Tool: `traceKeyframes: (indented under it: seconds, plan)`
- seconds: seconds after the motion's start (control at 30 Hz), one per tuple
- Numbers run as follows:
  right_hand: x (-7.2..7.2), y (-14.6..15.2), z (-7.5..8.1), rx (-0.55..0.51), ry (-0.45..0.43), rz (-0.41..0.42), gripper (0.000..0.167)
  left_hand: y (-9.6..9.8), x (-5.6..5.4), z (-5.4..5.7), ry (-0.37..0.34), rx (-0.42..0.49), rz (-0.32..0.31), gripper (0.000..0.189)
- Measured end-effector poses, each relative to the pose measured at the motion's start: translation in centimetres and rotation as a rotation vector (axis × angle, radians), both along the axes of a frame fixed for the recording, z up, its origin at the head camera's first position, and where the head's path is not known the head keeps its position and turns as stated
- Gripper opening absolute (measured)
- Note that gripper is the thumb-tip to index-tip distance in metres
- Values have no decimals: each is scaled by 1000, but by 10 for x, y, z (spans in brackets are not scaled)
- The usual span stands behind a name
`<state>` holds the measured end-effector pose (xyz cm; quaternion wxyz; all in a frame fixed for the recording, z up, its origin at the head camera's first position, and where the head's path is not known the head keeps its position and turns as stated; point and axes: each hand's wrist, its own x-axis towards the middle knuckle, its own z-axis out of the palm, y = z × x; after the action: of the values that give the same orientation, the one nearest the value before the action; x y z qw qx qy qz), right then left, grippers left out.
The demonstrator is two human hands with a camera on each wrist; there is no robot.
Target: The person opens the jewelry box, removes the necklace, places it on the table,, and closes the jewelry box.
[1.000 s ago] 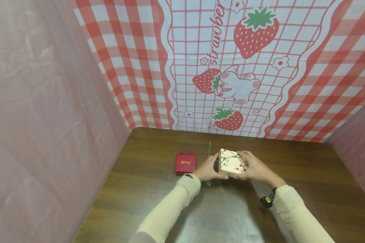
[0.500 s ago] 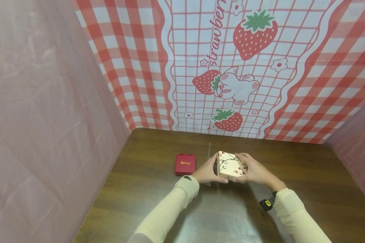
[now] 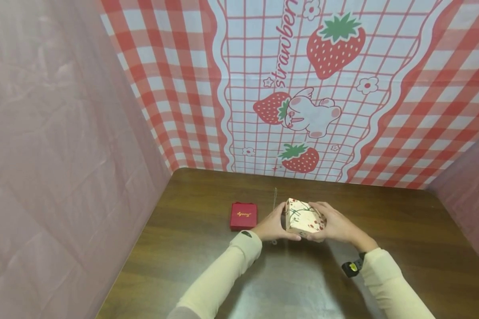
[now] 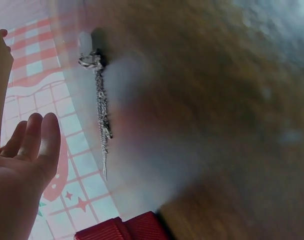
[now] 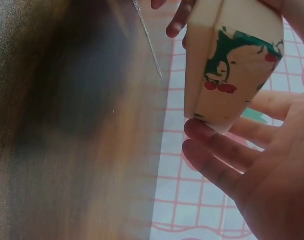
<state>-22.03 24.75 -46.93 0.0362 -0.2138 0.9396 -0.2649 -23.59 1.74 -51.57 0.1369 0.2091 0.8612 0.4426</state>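
A small cream gift box printed with red cherries and green stems is held up over the table between both hands. My left hand grips its left end, with the thumb along the near side; in the left wrist view several of its fingers stand apart from the box. At the other end my right hand holds the box, its fingers reaching round the side and edge. Beneath my left hand a silver chain necklace lies on the table, its pendant showing near the wrist.
A flat red jewellery box with gold lettering lies left of my left hand on the brown wooden table. Behind the table hangs a red-checked strawberry cloth. A pink curtain closes the left side.
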Motion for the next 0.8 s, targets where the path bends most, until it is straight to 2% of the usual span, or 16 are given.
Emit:
traceKeyframes:
  seconds: [0.17, 0.37, 0.6, 0.8]
  plan:
    - [1, 0, 1, 3, -2, 0, 106, 0, 0, 0, -2, 34, -25, 117]
    - [1, 1, 3, -15, -4, -6, 104, 1, -2, 2, 19, 30, -6, 109]
    - [1, 1, 1, -45, 20, -43, 107, 0, -2, 3, 42, 33, 15, 108]
    - [3, 1, 2, -69, 30, -50, 104, 0, -1, 5, 30, 40, 22, 108]
